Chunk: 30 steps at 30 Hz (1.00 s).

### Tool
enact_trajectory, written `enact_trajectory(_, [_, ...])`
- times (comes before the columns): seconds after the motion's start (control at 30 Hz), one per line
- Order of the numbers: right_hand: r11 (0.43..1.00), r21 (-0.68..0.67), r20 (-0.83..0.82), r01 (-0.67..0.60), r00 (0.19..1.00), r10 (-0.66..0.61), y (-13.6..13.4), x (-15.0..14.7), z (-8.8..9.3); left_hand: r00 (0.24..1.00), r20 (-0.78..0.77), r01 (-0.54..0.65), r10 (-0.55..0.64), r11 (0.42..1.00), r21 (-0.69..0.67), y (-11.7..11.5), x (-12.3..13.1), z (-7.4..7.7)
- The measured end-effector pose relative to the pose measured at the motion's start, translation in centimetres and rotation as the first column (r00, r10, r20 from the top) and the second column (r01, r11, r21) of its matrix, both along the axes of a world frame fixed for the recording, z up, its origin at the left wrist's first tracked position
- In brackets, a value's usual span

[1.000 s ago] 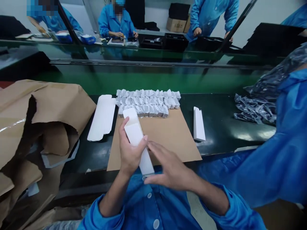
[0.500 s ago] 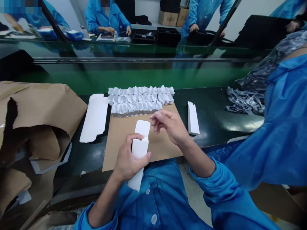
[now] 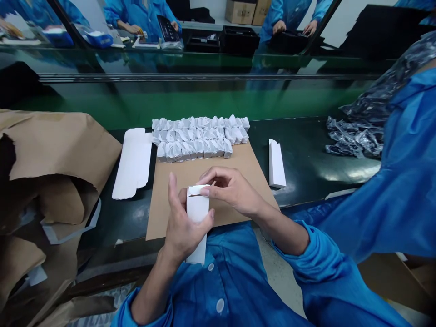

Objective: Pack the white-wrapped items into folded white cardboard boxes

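A narrow white carton (image 3: pixel 198 210) is held upright and slightly tilted in front of my body. My left hand (image 3: pixel 184 222) grips its sides, thumb on the near face and index finger raised. At the carton's top end, my right hand (image 3: pixel 228 188) pinches the end flap, which is folded over toward the opening. Beyond my hands, rows of small items wrapped in white paper (image 3: pixel 194 147) sit on a brown cardboard sheet (image 3: pixel 190 172). To the left lies a flat, unfolded white carton (image 3: pixel 134 161). A formed white carton (image 3: pixel 277 164) lies to the right.
A torn brown paper wrapping (image 3: pixel 64 141) with cardboard inside fills the left. Clear plastic bags (image 3: pixel 357 136) lie on the right of the dark green bench (image 3: pixel 306 159), beside a person in blue. Across the raised ledge (image 3: pixel 218 78), other people work near black trays (image 3: pixel 238 40).
My right hand has moved left onto the carton's top, and the flap that stood up is now folded down. My left index finger has lifted off the carton's edge.
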State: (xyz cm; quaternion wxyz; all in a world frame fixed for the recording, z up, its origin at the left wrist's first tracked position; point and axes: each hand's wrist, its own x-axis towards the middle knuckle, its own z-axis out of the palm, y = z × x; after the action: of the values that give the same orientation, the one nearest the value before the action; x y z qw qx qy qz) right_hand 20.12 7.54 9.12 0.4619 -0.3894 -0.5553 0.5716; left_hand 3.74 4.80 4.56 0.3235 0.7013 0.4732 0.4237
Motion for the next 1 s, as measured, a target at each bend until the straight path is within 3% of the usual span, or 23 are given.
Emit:
enact_trajectory(0.13, [0.989, 0.146, 0.141, -0.014, 0.990, -0.007, -0.7, 0.2, 0.6, 0.983, -0.183, 0.035, -0.027, 0.999, 0.041, 0.0, -0.8, 0.3])
enact_trajectory(0.3, [0.925, 0.379, 0.183, -0.019, 0.982, -0.055, -2.3, -0.2, 0.2, 0.985, -0.162, 0.063, -0.053, 0.996, 0.059, -0.4, -1.1, 0.4])
enact_trajectory(0.4, [0.858, 0.501, 0.144, 0.116, 0.966, -0.215, -3.7, -1.3, -1.2, 0.991, -0.126, 0.054, -0.048, 0.998, 0.041, -1.1, -0.9, 0.1])
enact_trajectory(0.47, [0.780, 0.586, 0.140, 0.221, 0.920, -0.366, -4.3, -2.1, -2.0, 0.992, -0.117, 0.053, -0.049, 0.998, 0.027, -1.6, -0.9, -0.1])
enact_trajectory(0.53, [0.715, 0.656, 0.173, 0.241, 0.874, -0.454, -4.7, -2.5, -2.6, 0.993, -0.112, 0.045, -0.046, 0.999, -0.006, -2.0, -0.9, -0.4])
enact_trajectory(0.6, [0.703, 0.686, 0.230, 0.185, 0.862, -0.452, -4.7, -2.5, -2.8, 0.994, -0.095, 0.045, -0.050, 0.998, -0.053, -2.3, -0.7, -0.6])
enact_trajectory(0.67, [0.761, 0.640, 0.289, 0.108, 0.883, -0.369, -4.6, -2.1, -2.7, 0.999, -0.032, -0.012, 0.009, 0.995, -0.094, -2.1, -0.4, -0.6])
enact_trajectory(0.73, [0.868, 0.490, 0.338, 0.083, 0.899, -0.277, -4.8, -1.7, -2.6, 0.979, 0.131, -0.135, 0.157, 0.978, -0.161, -1.4, 0.0, -0.4])
enact_trajectory(0.8, [0.960, 0.273, 0.421, 0.066, 0.889, -0.181, -5.0, -1.3, -2.7, 0.884, 0.343, -0.230, 0.317, 0.935, -0.271, -0.1, 0.3, -0.1])
enact_trajectory(0.87, [0.996, 0.082, 0.486, 0.035, 0.871, -0.071, -4.8, -0.8, -3.0, 0.808, 0.445, -0.259, 0.386, 0.911, -0.320, 1.5, 0.0, 0.1])
enact_trajectory(0.93, [1.000, -0.015, 0.485, -0.014, 0.874, 0.019, -3.9, 0.1, -3.0, 0.865, 0.334, -0.329, 0.376, 0.925, -0.189, 2.9, -1.1, 0.0])
enact_trajectory(0.97, [0.998, -0.032, 0.475, -0.052, 0.878, 0.061, -3.0, 0.7, -3.0, 0.923, 0.203, -0.324, 0.328, 0.945, -0.050, 3.5, -1.9, -0.3])
enact_trajectory(1.0, [0.993, -0.034, 0.490, -0.111, 0.864, 0.113, -2.0, 1.5, -2.8, 0.969, 0.030, -0.248, 0.246, 0.963, 0.106, 4.0, -2.6, -0.6])
